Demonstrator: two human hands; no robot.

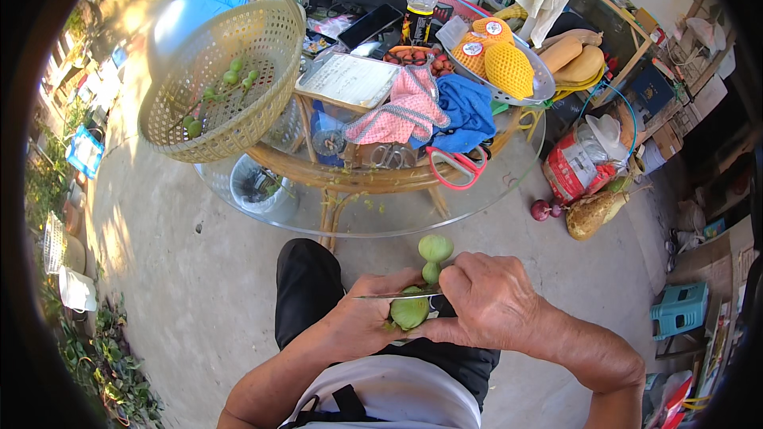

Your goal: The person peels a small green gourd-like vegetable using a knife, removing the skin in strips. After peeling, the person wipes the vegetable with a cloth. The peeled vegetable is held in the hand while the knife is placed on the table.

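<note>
Over my lap, my left hand is closed around green gourds. One small two-lobed gourd points up above my fingers, its round bulb on top of a narrower lobe. Below it, a rounder green piece shows between both hands; whether the two are joined is hidden. My right hand grips a knife whose handle is covered by the fingers. The thin blade lies crosswise against the green piece, its tip toward the left. My right thumb reaches under that piece.
A glass-topped rattan table stands before me. On its left side sits a tilted woven basket with several small green gourds. Red-handled scissors lie by a blue cloth near the front. A bin shows through the glass.
</note>
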